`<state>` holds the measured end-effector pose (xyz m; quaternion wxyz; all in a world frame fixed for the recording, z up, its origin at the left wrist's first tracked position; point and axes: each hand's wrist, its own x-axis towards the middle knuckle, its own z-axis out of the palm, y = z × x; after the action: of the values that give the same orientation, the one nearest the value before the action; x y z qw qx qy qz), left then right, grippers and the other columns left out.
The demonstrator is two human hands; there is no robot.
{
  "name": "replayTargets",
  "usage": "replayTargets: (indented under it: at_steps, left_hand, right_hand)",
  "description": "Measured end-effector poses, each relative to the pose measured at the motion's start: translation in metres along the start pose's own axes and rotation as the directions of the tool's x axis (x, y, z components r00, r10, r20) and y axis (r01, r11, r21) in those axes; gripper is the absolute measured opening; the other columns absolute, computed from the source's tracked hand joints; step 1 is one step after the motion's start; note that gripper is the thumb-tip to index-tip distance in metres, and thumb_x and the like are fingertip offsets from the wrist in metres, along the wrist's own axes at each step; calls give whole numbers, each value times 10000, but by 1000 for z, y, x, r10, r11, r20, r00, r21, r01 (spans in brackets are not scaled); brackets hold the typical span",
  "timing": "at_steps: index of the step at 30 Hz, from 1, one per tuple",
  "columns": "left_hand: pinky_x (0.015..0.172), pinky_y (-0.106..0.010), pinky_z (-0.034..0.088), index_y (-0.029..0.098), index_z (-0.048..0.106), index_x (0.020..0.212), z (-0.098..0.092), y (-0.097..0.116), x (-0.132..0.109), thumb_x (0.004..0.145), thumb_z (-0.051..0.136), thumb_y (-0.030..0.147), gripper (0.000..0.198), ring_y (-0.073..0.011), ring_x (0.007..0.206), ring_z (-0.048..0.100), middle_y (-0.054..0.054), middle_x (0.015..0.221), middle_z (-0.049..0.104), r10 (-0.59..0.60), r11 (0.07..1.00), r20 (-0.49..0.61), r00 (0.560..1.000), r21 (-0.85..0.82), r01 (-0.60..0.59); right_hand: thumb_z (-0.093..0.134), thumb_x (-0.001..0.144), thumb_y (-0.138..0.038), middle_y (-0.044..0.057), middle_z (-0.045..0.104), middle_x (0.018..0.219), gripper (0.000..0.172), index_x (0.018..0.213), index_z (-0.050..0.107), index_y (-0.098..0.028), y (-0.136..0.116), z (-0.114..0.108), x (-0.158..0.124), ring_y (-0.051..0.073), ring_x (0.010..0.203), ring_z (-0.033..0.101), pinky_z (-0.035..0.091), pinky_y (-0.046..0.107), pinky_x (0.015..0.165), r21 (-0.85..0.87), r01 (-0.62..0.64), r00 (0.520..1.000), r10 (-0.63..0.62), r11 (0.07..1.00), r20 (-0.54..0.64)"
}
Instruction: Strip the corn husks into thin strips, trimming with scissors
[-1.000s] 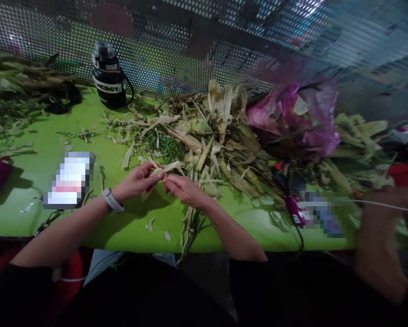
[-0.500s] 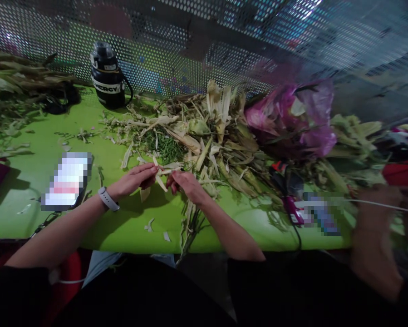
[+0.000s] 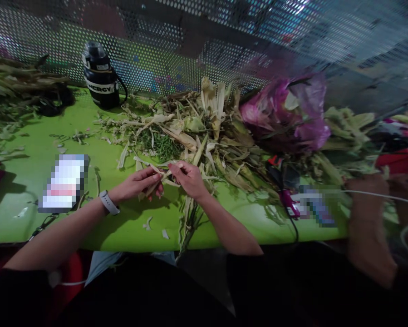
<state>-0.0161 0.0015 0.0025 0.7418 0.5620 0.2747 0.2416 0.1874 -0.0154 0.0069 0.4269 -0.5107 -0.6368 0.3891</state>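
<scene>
Near the centre of the frame, the person's left hand (image 3: 145, 182) and right hand (image 3: 189, 180) sit close together, both pinching pale husk strips (image 3: 166, 176) between thumb and fingers. The step in hand looks like fine finger work on these strips above the green desk (image 3: 122, 238); whether they are being torn or twisted cannot be told. The next move seems to call for a steady left pinch and small right-hand adjustments, clear of the husk pile (image 3: 208, 127) behind.

One bottle (image 3: 100, 86), two phones (image 3: 63, 181) (image 3: 320, 208), one tabletop (image 3: 122, 234)
One pink bag (image 3: 285, 109), one wristband (image 3: 109, 203), the wearer's two hands (image 3: 140, 184) (image 3: 190, 180), and too many dry leaves (image 3: 236, 175) to count
</scene>
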Motion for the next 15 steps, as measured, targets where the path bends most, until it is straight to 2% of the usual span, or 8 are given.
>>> replayTargets:
  at_steps: [4, 7, 10, 13, 15]
  left_hand:
    - [740, -322, 587, 179, 516, 1253, 0, -3, 2, 898, 625, 348, 408, -194, 878, 719, -99, 970, 724, -21, 991, 4, 1000, -131, 21]
    - [818, -368, 582, 179, 516, 1272, 0, -4, 3, 874, 661, 333, 451, -214, 933, 720, -111, 1008, 735, -20, 983, -11, 1000, -181, 17]
    - [836, -370, 576, 155, 577, 1164, 2, -3, 3, 851, 690, 343, 382, -207, 912, 723, -95, 965, 744, -16, 983, -40, 999, -181, 8]
    - [827, -333, 575, 131, 611, 1020, 4, -3, 2, 822, 728, 322, 299, -154, 808, 718, -51, 869, 733, -25, 990, -54, 998, -142, 18]
    - [846, -329, 567, 135, 597, 1028, 6, -4, 3, 812, 740, 309, 312, -145, 810, 716, -47, 869, 732, -22, 989, -52, 998, -147, 14]
  right_hand:
    - [530, 871, -621, -47, 470, 546, 477, 662, 526, -192, 7, -2, 7, 90, 507, 434, 352, 229, 514, 87, -62, 998, 61, 994, 24]
    - [543, 877, -596, -35, 508, 605, 448, 694, 548, -187, 9, 0, 7, 101, 570, 474, 378, 233, 561, 65, 9, 1000, -10, 998, 7]
    - [558, 877, -578, -17, 553, 663, 421, 727, 578, -185, 9, 1, 6, 118, 630, 511, 404, 244, 618, -76, 108, 993, -112, 991, -45]
    - [534, 900, -566, 14, 606, 724, 418, 741, 599, -185, 8, 2, 4, 142, 708, 560, 425, 263, 689, -261, 189, 976, -211, 947, -60]
    - [514, 921, -543, 27, 619, 743, 409, 747, 607, -185, 8, 2, 4, 151, 734, 578, 434, 268, 709, -327, 232, 960, -269, 916, -73]
